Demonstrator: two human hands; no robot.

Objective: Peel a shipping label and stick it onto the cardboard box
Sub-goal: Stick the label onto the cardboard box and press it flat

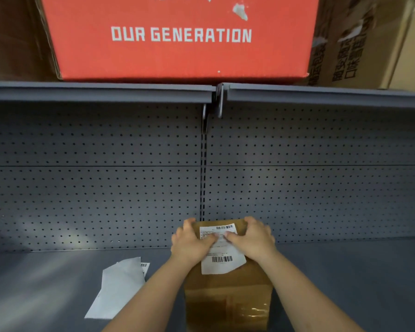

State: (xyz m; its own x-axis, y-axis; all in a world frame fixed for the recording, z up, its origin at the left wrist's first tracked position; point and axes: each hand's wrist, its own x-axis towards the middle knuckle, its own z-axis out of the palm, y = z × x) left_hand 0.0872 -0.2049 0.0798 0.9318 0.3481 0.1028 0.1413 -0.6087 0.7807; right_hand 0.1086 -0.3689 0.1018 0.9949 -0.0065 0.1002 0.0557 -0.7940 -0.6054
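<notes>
A brown cardboard box (228, 298) sealed with clear tape stands on the grey shelf in front of me. A white shipping label (222, 261) with barcodes lies flat on its top face. My left hand (192, 243) rests on the label's left side, fingers curled over the box's far left edge and thumb on the paper. My right hand (252, 238) mirrors it on the right side, its thumb pressing the middle of the label. Both hands lie spread on the box and grip nothing.
A white backing sheet (118, 288), with a barcoded label peeking out beneath it, lies on the grey shelf (46, 283) to the left of the box. A pegboard wall stands behind. On the upper shelf (98, 92) sits a red box (177, 37) among brown cartons.
</notes>
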